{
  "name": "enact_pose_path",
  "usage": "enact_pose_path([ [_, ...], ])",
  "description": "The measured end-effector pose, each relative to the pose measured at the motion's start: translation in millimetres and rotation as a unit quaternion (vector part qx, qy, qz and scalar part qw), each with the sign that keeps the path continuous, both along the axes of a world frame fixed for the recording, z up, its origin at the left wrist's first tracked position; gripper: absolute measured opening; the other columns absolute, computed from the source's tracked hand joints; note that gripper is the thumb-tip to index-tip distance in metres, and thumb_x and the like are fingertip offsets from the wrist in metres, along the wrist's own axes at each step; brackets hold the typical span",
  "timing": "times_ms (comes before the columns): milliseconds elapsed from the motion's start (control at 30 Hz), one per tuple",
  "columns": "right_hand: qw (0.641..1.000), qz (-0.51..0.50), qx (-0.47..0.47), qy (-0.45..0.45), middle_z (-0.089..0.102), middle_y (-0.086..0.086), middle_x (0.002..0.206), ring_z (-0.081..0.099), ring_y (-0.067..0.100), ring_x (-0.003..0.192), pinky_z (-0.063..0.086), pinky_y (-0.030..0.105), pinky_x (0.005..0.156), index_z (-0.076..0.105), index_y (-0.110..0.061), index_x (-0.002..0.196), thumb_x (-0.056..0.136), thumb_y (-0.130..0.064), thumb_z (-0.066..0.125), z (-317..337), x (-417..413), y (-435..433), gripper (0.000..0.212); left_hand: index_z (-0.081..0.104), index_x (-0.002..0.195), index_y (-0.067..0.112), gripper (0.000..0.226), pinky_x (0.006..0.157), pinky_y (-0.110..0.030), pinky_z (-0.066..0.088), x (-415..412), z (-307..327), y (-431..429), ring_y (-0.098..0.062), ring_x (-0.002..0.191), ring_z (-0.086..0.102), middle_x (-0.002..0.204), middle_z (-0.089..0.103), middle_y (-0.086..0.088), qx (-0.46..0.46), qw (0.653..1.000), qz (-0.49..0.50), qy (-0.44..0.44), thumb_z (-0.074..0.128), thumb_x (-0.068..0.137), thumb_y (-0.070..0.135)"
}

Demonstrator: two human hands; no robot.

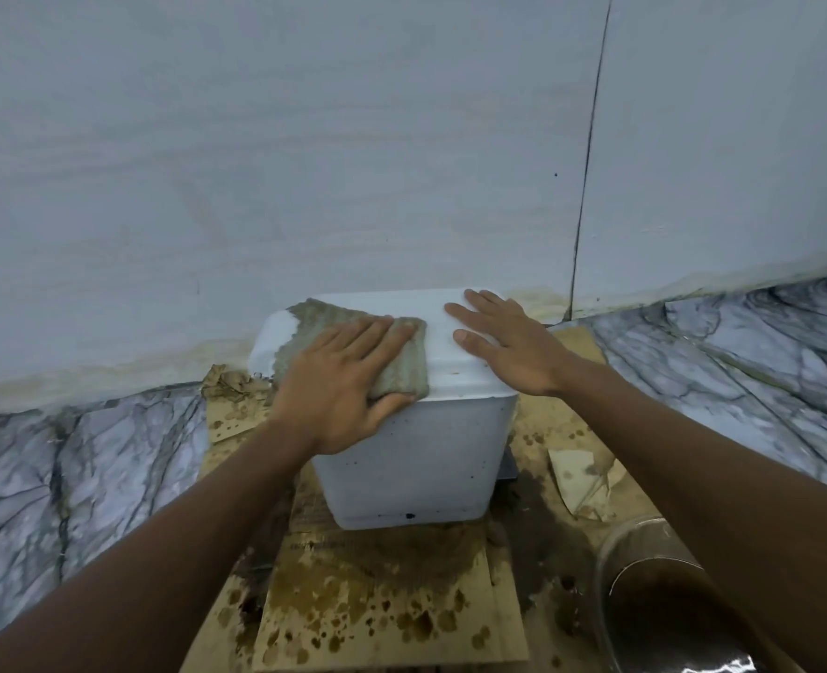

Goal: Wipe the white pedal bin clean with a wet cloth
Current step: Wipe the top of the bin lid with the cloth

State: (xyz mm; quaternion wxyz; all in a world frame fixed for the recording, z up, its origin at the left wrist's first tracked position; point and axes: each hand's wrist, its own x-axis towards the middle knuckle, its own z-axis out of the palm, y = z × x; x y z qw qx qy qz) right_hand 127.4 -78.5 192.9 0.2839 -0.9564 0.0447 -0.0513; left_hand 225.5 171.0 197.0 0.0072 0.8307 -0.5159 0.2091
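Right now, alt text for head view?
A person's left hand presses a grey-green cloth on the lid of a white pedal bin; the right hand rests flat beside it. The bin stands on stained cardboard by a wall.

The white plastic pedal bin (411,459), a boxy tub with rounded corners, stands upright on stained brown cardboard (387,614) on the floor, its back close to the pale wall (305,162). Its lid is down. Small dark specks dot the front wall, and a larger dark spot sits near the bottom edge. The grey-green wet cloth (324,318), coarse and with a scalloped edge, lies spread over the left half of the lid, pressed flat under the left hand (338,381). The right hand (508,342) rests flat on the lid's bare right half.
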Motion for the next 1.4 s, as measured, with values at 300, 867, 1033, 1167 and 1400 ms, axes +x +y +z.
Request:
enact_pose_path([
  [300,0.999,-0.006,-0.042,-0.01,0.005,0.0,0.17,-0.006,0.014,0.156,-0.007,0.038,0.126,0.02,-0.032,0.16,0.108,-0.047,0.025,-1,-2,1,0.054,0.031,0.157,0.017,0.08,0.12,-0.043,0.028,-27,-4,-44,-0.026,0.144,0.038,0.156,0.044,-0.007,0.005,1.0,0.021,0.01,0.027,0.098,0.07],
  [867,1.0,0.007,0.018,-0.01,0.004,-0.004,0.17,-0.006,0.01,0.156,-0.006,0.039,0.127,0.022,-0.032,0.159,0.102,-0.059,0.034,-1,-9,-5,0.065,0.027,0.159,0.018,0.078,0.122,-0.035,0.017,-24,14,-49,-0.019,0.15,0.027,0.162,0.034,-0.002,0.008,0.995,0.065,0.075,0.03,0.099,0.067],
  [1033,0.997,0.058,-0.046,-0.008,-0.003,-0.012,0.17,-0.011,0.005,0.154,0.002,0.041,0.127,0.012,-0.039,0.16,0.067,-0.093,0.049,-6,-22,-20,0.113,0.019,0.16,0.029,0.087,0.12,-0.035,0.023,-11,22,-35,-0.015,0.152,0.023,0.164,0.029,0.006,0.036,0.993,0.043,0.101,0.016,0.089,0.078],
  [1167,0.992,0.072,-0.1,-0.038,-0.005,-0.013,0.169,-0.013,0.007,0.154,0.004,0.043,0.127,0.007,-0.042,0.16,0.066,-0.082,0.067,-17,-21,-25,0.118,0.019,0.16,0.031,0.086,0.121,-0.035,0.02,-7,25,-13,-0.016,0.152,0.023,0.164,0.028,0.006,0.034,0.992,0.068,0.104,0.018,0.088,0.078],
  [1400,0.997,0.052,-0.049,-0.026,-0.003,-0.012,0.169,-0.01,0.006,0.155,0.008,0.044,0.128,0.01,-0.034,0.161,0.071,-0.067,0.078,-14,-25,-25,0.117,0.016,0.161,0.018,0.083,0.125,-0.035,0.011,-30,20,-63,-0.016,0.154,0.016,0.166,0.023,-0.001,0.035,0.993,0.046,0.099,0.03,0.097,0.069],
])
